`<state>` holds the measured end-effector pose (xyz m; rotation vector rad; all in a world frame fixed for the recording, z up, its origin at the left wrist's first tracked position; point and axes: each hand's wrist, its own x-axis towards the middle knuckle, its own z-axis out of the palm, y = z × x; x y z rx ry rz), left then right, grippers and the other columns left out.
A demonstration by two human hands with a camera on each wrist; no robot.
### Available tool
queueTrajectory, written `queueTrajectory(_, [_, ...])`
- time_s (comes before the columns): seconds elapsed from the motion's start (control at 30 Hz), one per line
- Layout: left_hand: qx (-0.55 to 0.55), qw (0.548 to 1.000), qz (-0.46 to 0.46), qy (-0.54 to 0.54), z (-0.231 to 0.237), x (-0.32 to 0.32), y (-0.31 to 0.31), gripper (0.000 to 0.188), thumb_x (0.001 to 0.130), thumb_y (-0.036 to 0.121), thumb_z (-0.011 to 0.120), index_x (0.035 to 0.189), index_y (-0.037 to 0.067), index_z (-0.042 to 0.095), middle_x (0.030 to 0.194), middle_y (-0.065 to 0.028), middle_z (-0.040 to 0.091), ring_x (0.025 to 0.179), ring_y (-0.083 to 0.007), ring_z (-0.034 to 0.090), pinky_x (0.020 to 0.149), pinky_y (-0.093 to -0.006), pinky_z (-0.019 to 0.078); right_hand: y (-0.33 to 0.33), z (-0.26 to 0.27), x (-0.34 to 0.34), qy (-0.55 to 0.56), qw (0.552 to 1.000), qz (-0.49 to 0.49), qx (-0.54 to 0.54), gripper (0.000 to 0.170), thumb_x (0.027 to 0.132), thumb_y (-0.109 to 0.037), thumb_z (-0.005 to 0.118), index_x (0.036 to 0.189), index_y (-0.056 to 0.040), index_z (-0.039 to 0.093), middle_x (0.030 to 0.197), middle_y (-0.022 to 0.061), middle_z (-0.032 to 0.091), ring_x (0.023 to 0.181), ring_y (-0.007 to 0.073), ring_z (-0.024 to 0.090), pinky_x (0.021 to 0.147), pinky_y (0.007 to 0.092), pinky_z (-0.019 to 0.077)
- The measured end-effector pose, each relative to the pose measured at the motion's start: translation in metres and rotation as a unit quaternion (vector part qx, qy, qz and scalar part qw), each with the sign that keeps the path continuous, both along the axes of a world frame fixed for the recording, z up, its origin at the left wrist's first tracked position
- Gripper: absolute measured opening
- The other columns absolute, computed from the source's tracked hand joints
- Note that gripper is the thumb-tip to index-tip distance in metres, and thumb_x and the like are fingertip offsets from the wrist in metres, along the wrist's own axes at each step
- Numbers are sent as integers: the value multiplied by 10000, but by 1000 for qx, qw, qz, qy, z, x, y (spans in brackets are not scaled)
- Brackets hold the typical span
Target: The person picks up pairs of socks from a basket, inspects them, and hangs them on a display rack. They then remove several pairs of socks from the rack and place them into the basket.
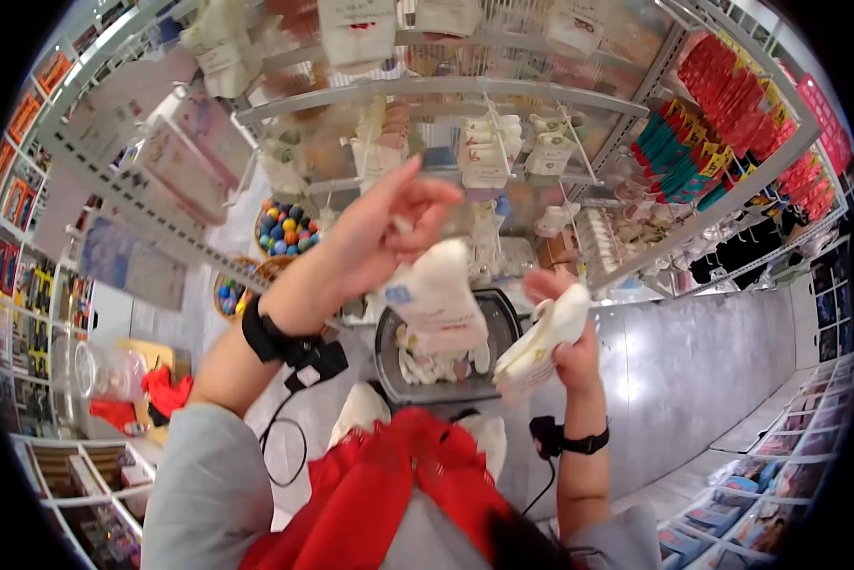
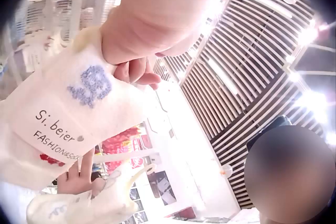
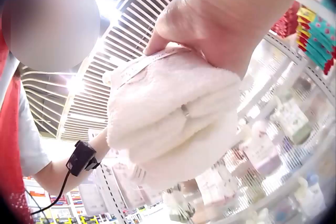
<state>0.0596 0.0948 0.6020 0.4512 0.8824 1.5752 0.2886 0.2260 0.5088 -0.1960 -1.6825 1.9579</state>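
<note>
My left hand pinches the end of a white pair of socks, which hangs in front of the sock rack. In the left wrist view, the pair of socks carries a blue motif and a paper label with printed lettering. To the right, my right hand grips several fluffy white socks, bunched together. Up close in the right wrist view, the bunched socks lie folded in layers, with a paper band under my fingers. Below both hands, a dark grey basket holds loose white socks.
Metal rack bars cross ahead, with packs of socks on hooks. Red and teal packs hang at the right. Baskets of colourful balls stand on the left. A clear jar sits beside red cloth.
</note>
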Motion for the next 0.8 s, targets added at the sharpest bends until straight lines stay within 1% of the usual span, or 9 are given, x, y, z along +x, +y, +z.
queueTrajectory(0.07, [15,998,-24,52,54,17,-1,470,928,388,315,956,2,583,612,41,392,456,-50,249,437,-203,241,3,52,10,25,998,20,47,839,647,-466,667,1231,71,394,1320,205,342,1228,302,342,1019,398,245])
queueTrajectory(0.17, [39,993,-45,97,92,42,4,461,926,369,322,940,-11,583,612,38,395,461,-55,246,443,-208,251,-3,114,9,11,994,90,63,674,642,-419,682,1099,52,531,1357,171,306,1236,300,323,1005,375,256])
queueTrajectory(0.3, [24,994,-3,107,121,69,8,454,921,387,337,902,7,585,560,50,345,455,-52,236,459,-207,247,-12,139,-3,-45,962,176,203,273,698,-161,668,920,-6,634,1178,148,448,1087,262,445,909,348,348])
queueTrajectory(0.33, [82,990,-71,92,122,59,7,444,918,385,342,976,6,566,688,18,470,541,-60,370,525,-201,330,-16,138,-12,-62,964,157,207,273,694,-162,671,919,-12,636,1136,141,480,1051,261,473,882,344,368])
queueTrajectory(0.43, [22,988,50,143,133,55,6,412,917,348,349,1083,13,522,985,-34,534,806,-96,488,696,-222,406,-21,125,-36,-51,978,116,164,267,694,-169,674,909,-15,638,1029,124,544,965,248,528,824,333,406])
queueTrajectory(0.47, [11,947,67,315,133,39,3,386,915,291,367,1186,31,456,1219,-50,446,1078,-130,422,877,-271,375,-21,121,-48,-37,984,103,142,265,696,-171,674,904,-13,638,997,118,560,941,242,541,808,330,416])
queueTrajectory(0.57, [31,859,155,487,134,-2,-7,379,907,262,398,1214,42,434,1205,-53,463,1114,-133,403,926,-302,339,-20,119,-84,-23,998,39,53,255,705,-182,668,892,-10,639,965,112,573,904,236,558,789,325,425])
queueTrajectory(0.73, [89,864,107,484,122,-94,-8,384,834,98,523,1201,16,446,1094,-60,534,1002,-110,479,882,-259,373,2,154,-170,30,969,-19,244,300,686,-170,699,934,-12,641,1040,127,551,953,249,545,806,345,430])
queueTrajectory(0.8, [93,795,112,589,126,-127,-3,366,799,89,555,1149,5,492,1025,-80,574,934,-118,526,783,-253,434,13,175,-206,46,941,-47,332,295,684,-157,703,931,-9,640,1045,129,548,950,256,548,802,347,433])
